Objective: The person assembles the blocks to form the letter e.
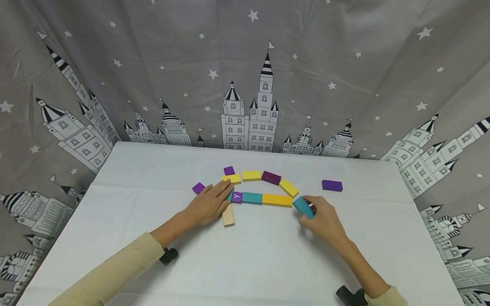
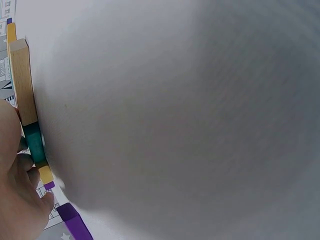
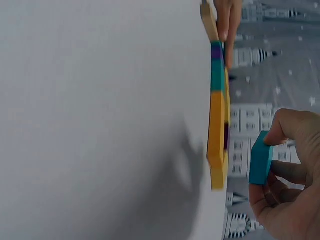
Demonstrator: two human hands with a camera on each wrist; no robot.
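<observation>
My right hand (image 1: 325, 221) pinches a teal wooden block (image 1: 303, 207) between thumb and fingers, just past the right end of a block row. In the right wrist view that block (image 3: 259, 161) appears raised off the cloth. The row has an orange block (image 1: 277, 200), a second teal block (image 1: 252, 198) and a small purple block marked Y (image 1: 236, 197). My left hand (image 1: 210, 203) rests with extended fingers over the row's left end, partly covering another teal block (image 2: 34, 143). A plain wood block (image 1: 228, 216) slants toward the front beside it.
Behind the row, yellow blocks (image 1: 251, 175) and a maroon block (image 1: 271, 177) form an arc. Purple blocks lie apart: one at the right (image 1: 332, 185), one at the back (image 1: 229, 170), one by the left hand (image 1: 198, 188). A grey castle-print curtain (image 1: 315, 46) hangs behind the white table (image 1: 264, 272).
</observation>
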